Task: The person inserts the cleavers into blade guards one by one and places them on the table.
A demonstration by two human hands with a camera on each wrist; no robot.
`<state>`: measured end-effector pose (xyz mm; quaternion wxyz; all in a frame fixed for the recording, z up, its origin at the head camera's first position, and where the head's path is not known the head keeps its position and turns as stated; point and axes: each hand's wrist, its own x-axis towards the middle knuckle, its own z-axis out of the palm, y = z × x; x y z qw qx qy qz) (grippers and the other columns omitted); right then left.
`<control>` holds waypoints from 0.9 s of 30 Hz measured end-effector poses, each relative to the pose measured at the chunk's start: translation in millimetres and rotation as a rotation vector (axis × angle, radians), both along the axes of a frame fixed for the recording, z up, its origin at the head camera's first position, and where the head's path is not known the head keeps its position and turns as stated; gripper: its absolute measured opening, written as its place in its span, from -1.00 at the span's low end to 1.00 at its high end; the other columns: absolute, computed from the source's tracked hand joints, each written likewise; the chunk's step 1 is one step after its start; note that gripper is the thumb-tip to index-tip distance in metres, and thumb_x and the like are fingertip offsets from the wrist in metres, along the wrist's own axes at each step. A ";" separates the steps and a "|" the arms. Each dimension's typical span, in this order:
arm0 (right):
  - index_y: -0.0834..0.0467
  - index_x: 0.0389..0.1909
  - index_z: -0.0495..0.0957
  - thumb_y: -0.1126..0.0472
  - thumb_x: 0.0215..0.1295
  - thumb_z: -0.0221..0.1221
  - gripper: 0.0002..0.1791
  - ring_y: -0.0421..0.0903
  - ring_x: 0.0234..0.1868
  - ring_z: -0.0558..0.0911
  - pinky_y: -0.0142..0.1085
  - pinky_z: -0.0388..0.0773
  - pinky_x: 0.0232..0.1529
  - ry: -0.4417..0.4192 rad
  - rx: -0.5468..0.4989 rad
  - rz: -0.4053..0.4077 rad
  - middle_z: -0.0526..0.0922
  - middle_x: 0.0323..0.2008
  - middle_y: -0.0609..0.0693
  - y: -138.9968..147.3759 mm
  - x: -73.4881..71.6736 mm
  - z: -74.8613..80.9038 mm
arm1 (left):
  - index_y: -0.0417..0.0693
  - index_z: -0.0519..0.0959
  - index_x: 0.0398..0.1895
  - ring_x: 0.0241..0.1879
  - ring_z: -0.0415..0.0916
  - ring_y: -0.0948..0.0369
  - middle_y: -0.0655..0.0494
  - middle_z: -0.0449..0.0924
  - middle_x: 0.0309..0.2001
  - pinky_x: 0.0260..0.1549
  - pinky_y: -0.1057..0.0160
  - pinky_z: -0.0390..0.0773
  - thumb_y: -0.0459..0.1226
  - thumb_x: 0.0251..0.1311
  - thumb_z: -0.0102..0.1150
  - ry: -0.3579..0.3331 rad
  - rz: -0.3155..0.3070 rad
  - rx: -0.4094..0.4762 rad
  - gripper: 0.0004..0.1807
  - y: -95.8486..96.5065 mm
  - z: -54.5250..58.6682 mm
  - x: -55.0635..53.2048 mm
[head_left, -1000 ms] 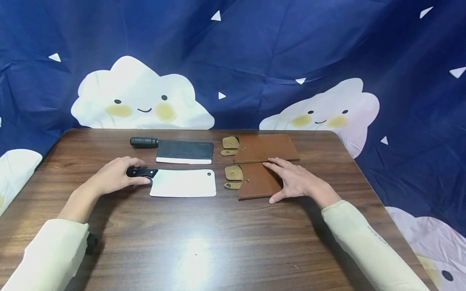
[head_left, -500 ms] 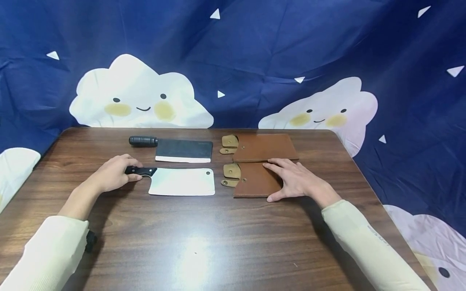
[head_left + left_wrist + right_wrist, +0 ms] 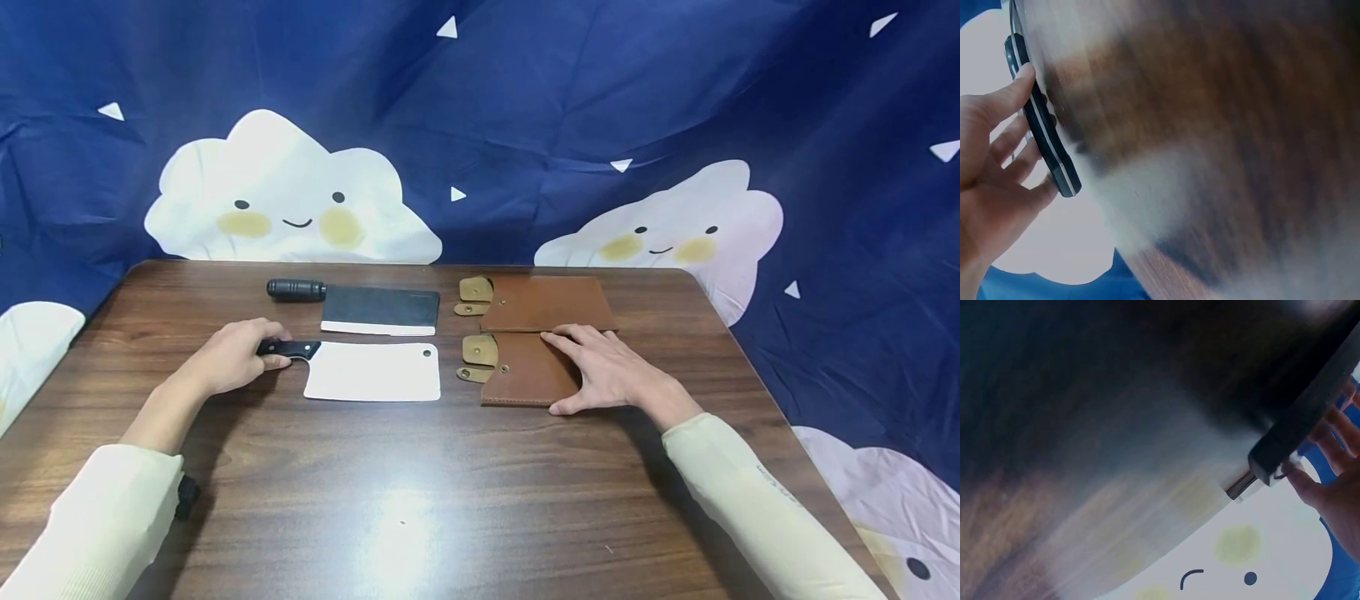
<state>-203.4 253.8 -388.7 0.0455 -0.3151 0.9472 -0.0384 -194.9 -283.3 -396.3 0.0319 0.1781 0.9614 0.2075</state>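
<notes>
My left hand (image 3: 240, 357) pinches the black riveted handle of a cleaver (image 3: 371, 372) with a bright blade, which points right. In the left wrist view, thumb and fingers lie on opposite sides of the handle (image 3: 1047, 134). On the right, my right hand (image 3: 607, 367) spans the nearer brown leather sheath (image 3: 528, 375) and grips it, thumb at the near edge and fingertips at the far edge. That sheath's dark edge (image 3: 1304, 415) shows in the right wrist view. Its two tan straps point left, toward the blade.
Behind the bright cleaver lies a second, dark-bladed cleaver (image 3: 381, 308) with a ribbed black handle. A second brown leather sheath (image 3: 551, 303) lies at the back, against the nearer one. The brown wooden table (image 3: 420, 500) ends at a blue cloth backdrop (image 3: 480, 108) with clouds.
My left thumb has drawn back along the handle, and the bright cleaver has shifted slightly left and away. The nearer sheath has slid a little left and straightened under my right hand.
</notes>
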 end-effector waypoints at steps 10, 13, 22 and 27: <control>0.11 0.50 0.30 -0.50 -0.24 0.41 0.28 0.10 0.37 0.33 0.24 0.32 0.19 0.049 -0.016 0.021 0.37 0.42 0.06 -2.2 -1.8 -1.5 | -0.23 0.66 -0.10 -0.22 0.53 -0.01 -0.07 0.68 -0.19 -0.17 -0.14 0.46 -0.35 0.23 0.38 -0.006 0.013 0.009 -0.79 -1.3 1.5 4.4; 0.13 0.49 0.30 -0.48 -0.26 0.42 0.28 0.09 0.36 0.34 0.20 0.34 0.17 0.067 -0.031 0.029 0.39 0.40 0.06 -2.9 -1.7 -2.7 | -0.25 0.66 -0.09 -0.20 0.54 -0.03 -0.11 0.69 -0.16 -0.15 -0.15 0.46 -0.35 0.23 0.38 0.002 0.013 0.015 -0.78 -0.9 2.4 4.8; 0.16 0.46 0.31 -0.47 -0.29 0.43 0.29 0.08 0.35 0.35 0.08 0.34 0.14 0.116 -0.097 0.059 0.44 0.35 0.07 -7.2 -2.5 -3.7 | -0.27 0.65 -0.01 -0.05 0.58 -0.15 -0.20 0.69 -0.08 -0.02 -0.24 0.45 -0.34 0.24 0.37 0.026 0.026 0.033 -0.71 -0.6 5.8 7.1; 0.15 0.44 0.33 -0.47 -0.31 0.44 0.27 0.06 0.32 0.37 0.06 0.34 0.10 0.132 -0.120 0.064 0.45 0.33 0.07 -6.9 -2.9 1.1 | -0.26 0.65 0.01 -0.04 0.59 -0.16 -0.19 0.69 -0.09 0.00 -0.24 0.45 -0.33 0.24 0.38 0.057 0.014 0.062 -0.70 3.6 8.9 5.2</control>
